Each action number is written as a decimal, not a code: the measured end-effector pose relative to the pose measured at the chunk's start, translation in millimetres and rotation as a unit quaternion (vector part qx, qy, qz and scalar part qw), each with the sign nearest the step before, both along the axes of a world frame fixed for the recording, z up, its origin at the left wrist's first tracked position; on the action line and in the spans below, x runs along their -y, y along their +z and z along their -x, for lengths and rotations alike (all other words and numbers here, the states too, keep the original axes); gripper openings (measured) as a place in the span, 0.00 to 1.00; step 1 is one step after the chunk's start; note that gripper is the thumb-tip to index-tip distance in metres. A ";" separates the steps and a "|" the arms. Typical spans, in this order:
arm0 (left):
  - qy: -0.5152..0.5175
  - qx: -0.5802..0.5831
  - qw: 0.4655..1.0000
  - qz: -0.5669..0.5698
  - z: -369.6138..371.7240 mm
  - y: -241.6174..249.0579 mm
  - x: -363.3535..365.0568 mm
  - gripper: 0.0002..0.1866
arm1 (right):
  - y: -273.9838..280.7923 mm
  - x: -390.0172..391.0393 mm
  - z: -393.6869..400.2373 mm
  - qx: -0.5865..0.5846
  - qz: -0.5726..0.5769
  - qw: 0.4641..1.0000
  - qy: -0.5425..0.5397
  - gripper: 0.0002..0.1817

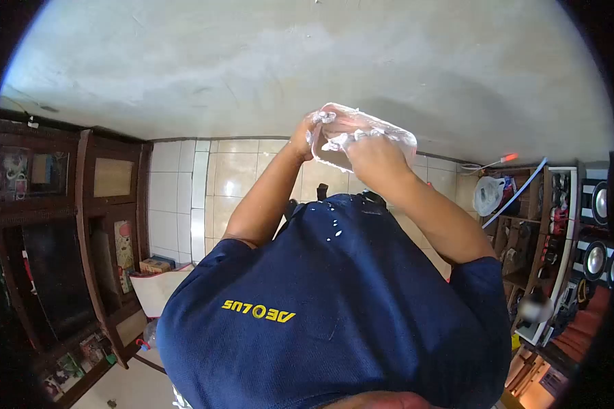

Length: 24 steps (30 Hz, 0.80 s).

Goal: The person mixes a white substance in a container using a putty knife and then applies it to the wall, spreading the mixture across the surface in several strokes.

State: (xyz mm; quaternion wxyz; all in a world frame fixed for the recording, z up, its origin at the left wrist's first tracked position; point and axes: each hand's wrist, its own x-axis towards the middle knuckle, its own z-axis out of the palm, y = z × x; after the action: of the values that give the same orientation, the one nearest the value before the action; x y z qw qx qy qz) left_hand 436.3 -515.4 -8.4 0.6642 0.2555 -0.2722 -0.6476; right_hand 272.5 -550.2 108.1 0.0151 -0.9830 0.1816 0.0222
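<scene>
A pale, box-shaped plastic container (404, 134), smeared with white paste, is held up in front of the grey wall. My left hand (303, 140) is closed around its left side, with white paste on the fingers at the rim. Inside the opening, my right hand (375, 158) has curled fingers coated in white paste (335, 142). Whether those fingers hold a tool or only paste is hidden.
The grey wall (252, 68) rises just beyond the container. Dark wooden cabinets (82, 204) stand at left. Right of me are a shelf with a plastic bag (488, 195) and round speakers (595, 259). Pale floor tiles (235, 163) show below the wall.
</scene>
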 end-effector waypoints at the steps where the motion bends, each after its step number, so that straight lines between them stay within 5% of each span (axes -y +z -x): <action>1: -0.001 0.001 1.000 0.001 -3.0 -4.0 2.9 0.18 | 4.4 3.2 -0.4 0.001 0.001 1.000 -0.001 0.07; 5: 0.007 0.089 0.996 0.018 -11.7 -9.9 0.1 0.23 | 1.3 2.7 -1.7 0.005 -0.039 0.999 0.018 0.08; 7: 0.049 0.340 0.934 0.100 -18.4 -17.0 6.1 0.20 | 1.4 -2.6 -2.0 -0.052 -0.038 0.997 0.038 0.08; 8: 0.029 0.231 0.972 0.037 -14.2 -20.7 9.3 0.18 | 2.9 0.9 -2.2 -0.040 -0.045 0.997 0.047 0.08; 11: 0.014 0.158 0.987 0.012 -13.9 -12.6 8.4 0.19 | 26.3 0.2 -3.4 -0.081 -0.059 0.995 -0.016 0.08; 15: -0.016 -0.006 0.998 -0.054 -10.7 -10.0 8.8 0.18 | 18.5 3.1 5.4 0.010 -0.030 0.997 -0.075 0.09; 24: 0.023 0.155 0.988 0.011 4.3 10.4 1.2 0.22 | 6.6 -16.5 3.4 0.018 -0.009 0.996 -0.088 0.09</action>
State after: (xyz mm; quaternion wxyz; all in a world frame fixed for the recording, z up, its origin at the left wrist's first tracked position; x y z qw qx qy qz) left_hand 431.9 -516.6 2.0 0.6317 0.3515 -0.3732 -0.5815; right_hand 269.1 -533.7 114.7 0.0296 -0.9632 0.2672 0.0044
